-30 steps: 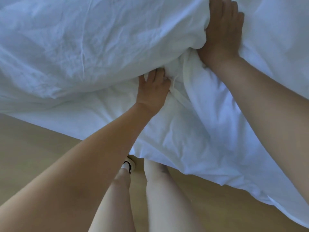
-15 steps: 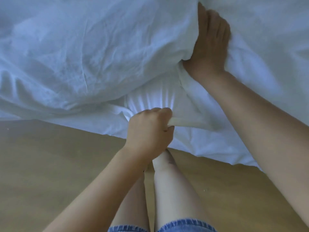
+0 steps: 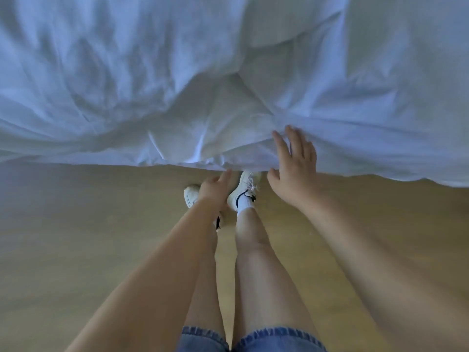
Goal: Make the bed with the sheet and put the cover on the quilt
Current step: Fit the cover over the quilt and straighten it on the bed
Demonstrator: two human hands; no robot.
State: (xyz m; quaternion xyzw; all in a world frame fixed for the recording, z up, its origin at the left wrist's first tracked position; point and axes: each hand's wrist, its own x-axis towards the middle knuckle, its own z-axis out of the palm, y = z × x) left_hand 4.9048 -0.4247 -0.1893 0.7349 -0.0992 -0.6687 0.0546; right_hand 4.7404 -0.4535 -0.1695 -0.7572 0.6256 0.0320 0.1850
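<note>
Both hands open, holding nothing: right hand [image 3: 295, 171] fingers spread flat on the hanging cover [image 3: 177, 72] edge, left hand [image 3: 214, 190] fingertips just at that edge

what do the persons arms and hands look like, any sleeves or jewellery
The left arm and right arm are bare as far as the frame shows: no sleeves, gloves or watch. No rings or bracelets show on the left hand or right hand, though the picture is slightly blurred. Frayed denim shorts, white shoes.

Creased matt cloth quilt cover [image 3: 177, 80] (white), smooth wood floor [image 3: 88, 224]
</note>
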